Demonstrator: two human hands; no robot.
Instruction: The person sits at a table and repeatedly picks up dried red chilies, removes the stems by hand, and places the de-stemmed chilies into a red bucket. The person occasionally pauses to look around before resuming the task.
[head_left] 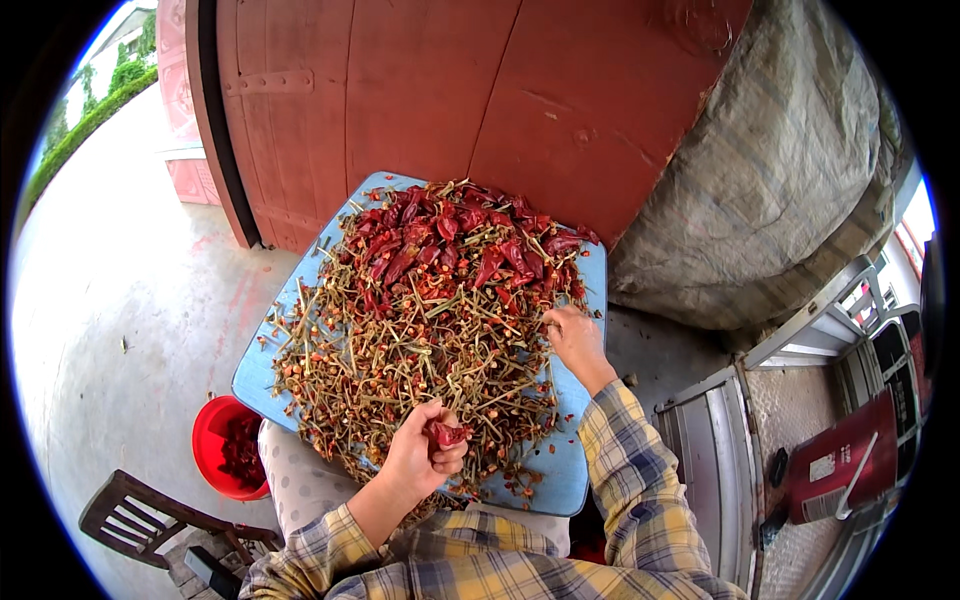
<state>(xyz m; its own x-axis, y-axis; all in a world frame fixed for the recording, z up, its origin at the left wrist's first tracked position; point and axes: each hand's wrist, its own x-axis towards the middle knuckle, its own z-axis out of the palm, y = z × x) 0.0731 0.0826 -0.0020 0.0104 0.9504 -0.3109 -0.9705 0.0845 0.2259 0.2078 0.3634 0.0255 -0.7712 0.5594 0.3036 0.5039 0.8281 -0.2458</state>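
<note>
A blue board [575,480] rests on my lap, covered with a heap of dried chilli stems and seeds [400,350]. Whole dried red chillies [460,240] lie piled at its far end. My left hand [420,455] is closed around a red chilli [447,434] near the board's near edge. My right hand [572,335] reaches into the heap at the board's right side, fingers down among the stems; whether it grips anything is hidden.
A red bucket [215,440] with chillies in it stands on the concrete floor to my left. A dark wooden chair [140,515] sits at lower left. Red doors [450,90] rise behind the board, a grey sack [770,170] to the right, metal steps [740,440] at right.
</note>
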